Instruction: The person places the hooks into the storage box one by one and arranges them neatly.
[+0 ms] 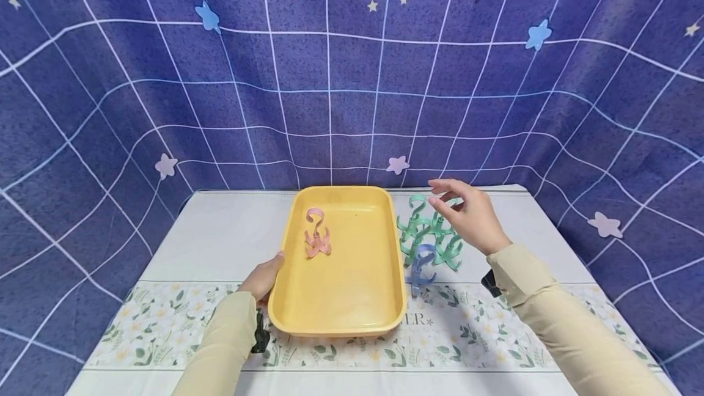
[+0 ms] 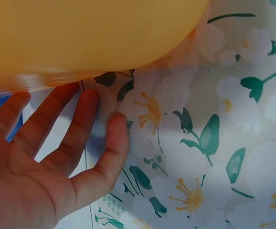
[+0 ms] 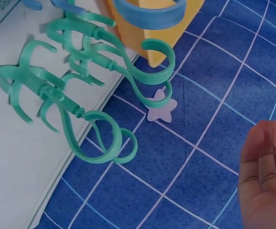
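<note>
My left hand [image 1: 263, 277] holds the left rim of a yellow tray [image 1: 400, 274], thumb at the rim. In the left wrist view its fingers [image 2: 83, 129] reach against the underside of the tray. A pink four-pronged hanging hook [image 1: 317, 242] stands inside the tray, towards the far left. Beside the tray on the right stand several green hanging hooks [image 1: 448, 252] and a blue one [image 1: 418, 271] nearer to me. My right hand [image 1: 474, 212] hovers just over the right side of the green hooks, fingers bent loosely, with nothing in them.
A white table cover [image 1: 231, 225] with a flowered band [image 1: 181, 316] lies beneath everything. Behind and on both sides hangs a blue gridded curtain [image 1: 352, 66] with stars, meeting the table's back edge.
</note>
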`<state>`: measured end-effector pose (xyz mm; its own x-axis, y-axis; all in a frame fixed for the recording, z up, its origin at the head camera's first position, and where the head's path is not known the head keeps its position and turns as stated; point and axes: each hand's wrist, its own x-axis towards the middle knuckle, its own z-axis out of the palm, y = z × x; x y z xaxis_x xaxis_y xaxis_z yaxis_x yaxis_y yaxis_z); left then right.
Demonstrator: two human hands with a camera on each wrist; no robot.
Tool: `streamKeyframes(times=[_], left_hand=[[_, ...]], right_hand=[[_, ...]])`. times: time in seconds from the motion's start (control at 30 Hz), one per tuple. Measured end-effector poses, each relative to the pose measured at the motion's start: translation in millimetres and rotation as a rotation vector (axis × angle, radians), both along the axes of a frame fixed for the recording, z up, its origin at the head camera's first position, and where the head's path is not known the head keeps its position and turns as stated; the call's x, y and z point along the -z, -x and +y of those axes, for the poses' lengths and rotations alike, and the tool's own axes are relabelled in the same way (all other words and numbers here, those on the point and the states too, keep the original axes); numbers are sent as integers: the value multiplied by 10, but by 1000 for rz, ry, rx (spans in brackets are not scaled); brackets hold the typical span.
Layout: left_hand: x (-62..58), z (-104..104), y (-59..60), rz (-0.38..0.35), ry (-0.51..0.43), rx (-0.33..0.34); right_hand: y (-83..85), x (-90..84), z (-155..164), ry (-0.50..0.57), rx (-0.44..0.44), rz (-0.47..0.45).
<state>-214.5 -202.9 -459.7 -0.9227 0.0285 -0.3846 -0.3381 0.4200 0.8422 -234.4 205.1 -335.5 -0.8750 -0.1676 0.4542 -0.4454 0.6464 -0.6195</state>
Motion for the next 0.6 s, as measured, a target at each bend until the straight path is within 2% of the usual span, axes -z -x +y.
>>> streamKeyframes(times=[0.6], left_hand=[[63, -14, -3, 16, 19, -2]], right_hand=[[-187, 307, 115, -16, 13, -26]])
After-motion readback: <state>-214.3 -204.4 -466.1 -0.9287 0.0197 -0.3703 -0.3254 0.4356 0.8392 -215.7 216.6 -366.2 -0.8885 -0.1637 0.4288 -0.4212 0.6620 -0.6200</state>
